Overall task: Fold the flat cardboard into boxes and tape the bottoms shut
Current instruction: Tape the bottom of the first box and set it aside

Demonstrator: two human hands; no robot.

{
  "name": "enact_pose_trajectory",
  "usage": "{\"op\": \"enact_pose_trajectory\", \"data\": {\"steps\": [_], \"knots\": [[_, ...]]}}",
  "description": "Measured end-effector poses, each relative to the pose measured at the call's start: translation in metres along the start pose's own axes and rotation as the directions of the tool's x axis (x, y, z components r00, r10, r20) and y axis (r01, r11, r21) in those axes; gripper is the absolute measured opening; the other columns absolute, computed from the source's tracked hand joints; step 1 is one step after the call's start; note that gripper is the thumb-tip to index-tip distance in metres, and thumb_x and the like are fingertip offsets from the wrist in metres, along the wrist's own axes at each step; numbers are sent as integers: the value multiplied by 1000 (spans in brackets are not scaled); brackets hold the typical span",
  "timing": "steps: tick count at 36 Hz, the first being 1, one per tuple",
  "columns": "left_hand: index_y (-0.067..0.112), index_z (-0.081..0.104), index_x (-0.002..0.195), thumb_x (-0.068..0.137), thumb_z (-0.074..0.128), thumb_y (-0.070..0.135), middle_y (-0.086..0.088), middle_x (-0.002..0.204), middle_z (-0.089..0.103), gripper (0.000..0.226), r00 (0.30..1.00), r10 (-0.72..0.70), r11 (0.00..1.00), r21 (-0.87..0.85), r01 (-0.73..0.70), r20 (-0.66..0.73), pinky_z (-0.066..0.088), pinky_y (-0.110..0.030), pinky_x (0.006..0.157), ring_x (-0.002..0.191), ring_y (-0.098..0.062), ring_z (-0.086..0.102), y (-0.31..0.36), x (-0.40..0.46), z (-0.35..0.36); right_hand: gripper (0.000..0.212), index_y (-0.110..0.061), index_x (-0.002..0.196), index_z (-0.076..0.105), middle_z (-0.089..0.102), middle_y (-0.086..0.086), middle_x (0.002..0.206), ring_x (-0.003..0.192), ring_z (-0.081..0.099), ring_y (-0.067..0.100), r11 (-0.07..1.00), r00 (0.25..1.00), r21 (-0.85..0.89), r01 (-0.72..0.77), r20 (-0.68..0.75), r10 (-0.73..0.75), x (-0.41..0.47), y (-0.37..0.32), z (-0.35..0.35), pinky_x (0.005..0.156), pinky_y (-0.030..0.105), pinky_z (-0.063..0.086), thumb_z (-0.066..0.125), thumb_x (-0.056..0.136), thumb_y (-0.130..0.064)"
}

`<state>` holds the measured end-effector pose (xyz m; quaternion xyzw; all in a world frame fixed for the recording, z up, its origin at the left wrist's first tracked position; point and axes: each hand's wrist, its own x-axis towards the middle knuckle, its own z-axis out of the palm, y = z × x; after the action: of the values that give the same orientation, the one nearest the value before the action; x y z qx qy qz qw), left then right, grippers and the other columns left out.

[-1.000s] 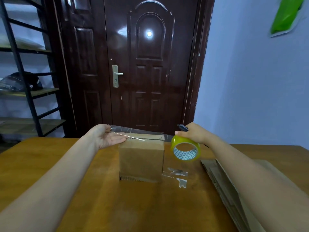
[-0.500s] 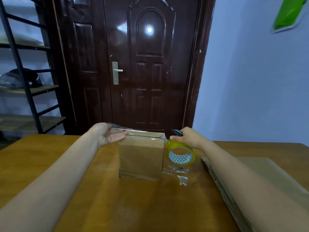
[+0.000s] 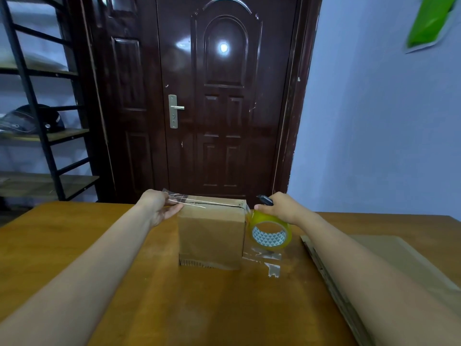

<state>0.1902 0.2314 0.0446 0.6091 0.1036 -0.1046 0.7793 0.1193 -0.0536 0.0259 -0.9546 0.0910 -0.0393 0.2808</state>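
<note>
A folded brown cardboard box stands in the middle of the wooden table, its closed flaps facing up. A strip of clear tape runs across the top seam. My left hand pinches the loose tape end at the box's upper left corner. My right hand grips a yellow tape roll against the box's upper right edge. A small dark tool sticks out of the same hand.
A stack of flat cardboard lies at the right of the table under my right forearm. Scraps of clear tape stick to the table right of the box. A dark door and a metal shelf rack stand behind the table.
My right hand has brought the tape roll down and left against the box's right edge. The tape strip now lies lower across the box top. My left hand stays at the left corner.
</note>
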Motion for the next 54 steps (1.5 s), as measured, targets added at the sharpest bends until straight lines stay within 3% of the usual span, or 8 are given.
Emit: {"op": "enact_pose_trajectory", "data": {"steps": [13, 18, 29, 33, 38, 46, 51, 54], "knots": [[10, 48, 79, 101, 39, 7, -7, 76, 53, 23, 999, -39, 993, 111, 41, -18, 44, -17, 34, 64, -18, 49, -27, 13, -10, 45, -13, 64, 48, 44, -1, 55, 50, 43, 14, 999, 1000, 36, -6, -2, 6, -1, 3, 8, 53, 27, 35, 59, 89, -49], [10, 58, 97, 98, 45, 14, -7, 84, 56, 14, 997, -74, 973, 218, 73, -5, 42, -28, 54, 63, -17, 47, -47, 20, -11, 43, -15, 62, 48, 43, -3, 52, 46, 42, 10, 997, 1000, 79, 2, -4, -2, -2, 4, 12, 49, 23, 34, 59, 90, -46], [14, 59, 89, 93, 52, 37, -7, 95, 60, 24, 995, -96, 940, 330, 85, 18, 44, -47, 98, 96, -27, 55, -65, 20, -6, 41, -14, 64, 49, 44, -1, 56, 52, 44, 13, 995, 1000, 103, 11, -9, -11, 0, 4, 14, 54, 27, 35, 59, 90, -45], [10, 59, 90, 97, 46, 26, -12, 95, 60, 22, 996, -86, 937, 343, 67, 39, 50, -42, 90, 87, -27, 56, -72, 23, -9, 39, -16, 65, 51, 46, -2, 56, 52, 45, 12, 994, 1000, 112, 11, 3, -11, -1, 3, 13, 54, 24, 37, 59, 90, -44], [1, 58, 97, 97, 38, 8, -15, 81, 59, 22, 1000, -13, 896, 443, 5, 16, 49, -31, 54, 70, -26, 54, -71, 28, -10, 39, -13, 69, 53, 48, 0, 60, 59, 49, 17, 995, 1000, 104, 9, 10, -10, 1, 4, 13, 58, 29, 39, 60, 88, -46], [6, 56, 102, 100, 39, 15, -16, 100, 61, 20, 912, 395, 833, 460, -306, -109, 47, -43, 86, 94, -32, 58, -56, 27, -14, 42, -14, 67, 49, 45, 0, 58, 56, 46, 15, 998, 999, 61, 30, 11, -31, -1, 2, 9, 56, 30, 36, 60, 88, -49], [10, 53, 133, 102, 36, 28, -4, 135, 53, 39, 779, 602, 628, 499, -597, 174, 32, -29, 102, 128, -21, 45, -22, 4, 7, 42, -14, 66, 49, 45, 0, 57, 54, 45, 14, 998, 999, 44, 43, 8, -44, -2, 0, 8, 56, 30, 36, 60, 88, -48], [11, 35, 146, 103, 31, 34, -4, 154, 29, 49, 741, 476, 360, 664, -655, 473, 13, -30, 115, 145, -18, 20, -15, -2, 28, 43, -13, 66, 49, 44, 0, 57, 54, 45, 15, 997, 999, 58, 43, 3, -43, -2, 1, 9, 56, 31, 36, 61, 87, -48]]}}
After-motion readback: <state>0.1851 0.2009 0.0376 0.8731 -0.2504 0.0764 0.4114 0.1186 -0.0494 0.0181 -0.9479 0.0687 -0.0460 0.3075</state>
